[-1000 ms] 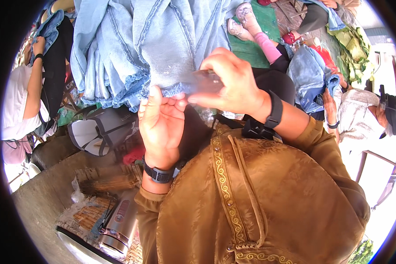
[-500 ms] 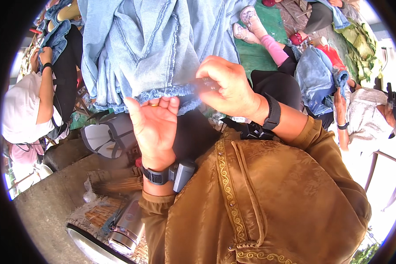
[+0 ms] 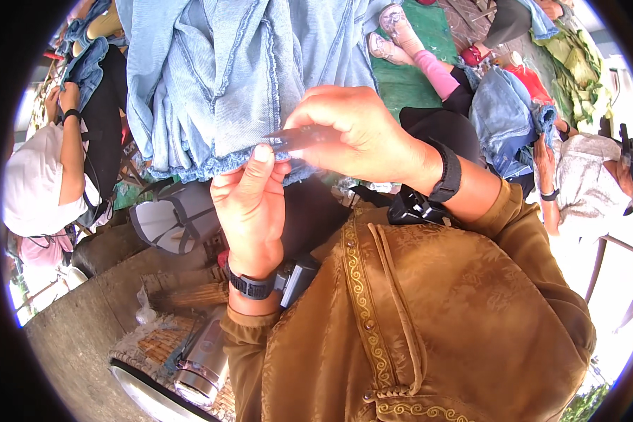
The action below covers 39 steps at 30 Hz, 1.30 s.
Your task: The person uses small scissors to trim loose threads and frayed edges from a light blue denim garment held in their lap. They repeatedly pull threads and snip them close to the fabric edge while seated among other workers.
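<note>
Light-blue denim (image 3: 246, 91) lies across my lap in folds, its lower edge a frayed hem (image 3: 218, 163). My left hand (image 3: 250, 204) is closed palm up, thumb pressed over the fingers at that hem. In my right hand (image 3: 366, 133) are small grey thread snips (image 3: 299, 137), blades pointing left, their tip just above my left thumb. The fingers hide most of their body. Whether the blades touch the denim, I cannot tell.
Co-workers sit on both sides: one in white (image 3: 42, 183) at left, one at right with denim (image 3: 506, 119) in the lap. A metal flask (image 3: 205, 366) and a grey-black strapped object (image 3: 176, 218) are at lower left. Green sheeting (image 3: 411, 81) covers the floor ahead.
My left hand has gone from open, palm up, to its thumb closed down at the hem. My right hand has brought the snips leftward to the left thumb.
</note>
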### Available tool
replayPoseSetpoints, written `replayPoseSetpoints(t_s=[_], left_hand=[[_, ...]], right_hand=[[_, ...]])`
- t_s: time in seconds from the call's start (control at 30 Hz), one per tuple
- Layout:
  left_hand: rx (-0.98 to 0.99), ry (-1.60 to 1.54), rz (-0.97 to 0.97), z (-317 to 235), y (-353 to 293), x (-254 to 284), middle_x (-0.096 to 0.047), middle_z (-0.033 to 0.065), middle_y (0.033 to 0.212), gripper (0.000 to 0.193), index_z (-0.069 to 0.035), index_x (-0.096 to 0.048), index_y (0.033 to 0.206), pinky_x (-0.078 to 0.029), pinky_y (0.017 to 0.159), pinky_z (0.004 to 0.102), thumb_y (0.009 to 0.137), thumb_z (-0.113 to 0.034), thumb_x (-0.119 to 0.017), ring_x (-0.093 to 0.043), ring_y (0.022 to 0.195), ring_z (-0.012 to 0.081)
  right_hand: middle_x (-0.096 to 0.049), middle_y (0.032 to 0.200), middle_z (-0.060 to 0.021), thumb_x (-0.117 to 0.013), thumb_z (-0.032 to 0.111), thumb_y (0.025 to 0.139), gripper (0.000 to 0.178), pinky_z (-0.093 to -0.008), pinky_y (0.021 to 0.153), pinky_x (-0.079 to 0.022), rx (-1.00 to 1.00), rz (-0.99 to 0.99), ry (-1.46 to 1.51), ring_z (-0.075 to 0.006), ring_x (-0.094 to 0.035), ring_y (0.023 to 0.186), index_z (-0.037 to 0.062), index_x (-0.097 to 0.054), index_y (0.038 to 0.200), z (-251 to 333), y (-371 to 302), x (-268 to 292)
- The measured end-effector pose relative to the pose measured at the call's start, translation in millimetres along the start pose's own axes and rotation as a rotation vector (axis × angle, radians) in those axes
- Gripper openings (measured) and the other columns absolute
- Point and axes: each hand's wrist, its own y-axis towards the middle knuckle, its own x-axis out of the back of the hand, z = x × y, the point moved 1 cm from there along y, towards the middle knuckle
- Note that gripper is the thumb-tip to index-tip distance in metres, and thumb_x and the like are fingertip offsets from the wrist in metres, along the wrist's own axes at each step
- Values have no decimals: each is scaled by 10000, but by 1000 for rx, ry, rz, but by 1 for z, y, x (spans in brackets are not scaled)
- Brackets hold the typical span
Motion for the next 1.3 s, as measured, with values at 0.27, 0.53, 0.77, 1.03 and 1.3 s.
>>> replayPoseSetpoints(t_s=[0.27,0.53,0.77,1.03,1.3], left_hand=[[3,-9,21,6,1,-7,-677,91,911,105,-50,-665,890,-529,743,342,859,14,-589,-647,826,191],[71,-164,51,6,2,2,-681,58,845,175,-96,-678,805,-526,777,370,841,53,-592,-650,786,170],[43,-78,94,9,5,-5,-690,79,853,184,-106,-689,806,-527,804,398,843,46,-590,-657,837,175],[72,-165,123,2,1,6,-685,84,864,151,-73,-670,810,-536,815,402,866,19,-564,-655,869,221],[161,-312,124,3,2,-5,-660,119,1005,288,-39,-574,1095,-464,910,400,963,-250,-429,-616,970,234]], right_hand=[[-536,667,6,-615,72,799,71,-265,552,-417,-257,50,171,-117,-528,627,20,-568,789,-5,0,-3],[-519,674,44,-613,95,836,94,-209,534,-376,-413,-258,92,-25,-441,608,7,-583,840,-23,-12,25],[-587,751,-5,-631,77,819,139,-228,601,-431,-234,56,173,-53,-506,678,-16,-605,918,-5,-4,7],[-547,709,29,-593,117,873,110,-219,625,-418,-461,-174,171,-54,-486,680,14,-586,836,-10,-4,9],[-559,790,-44,-702,18,690,215,-255,599,-435,34,-41,9,-144,-553,706,11,-608,884,19,9,3]])
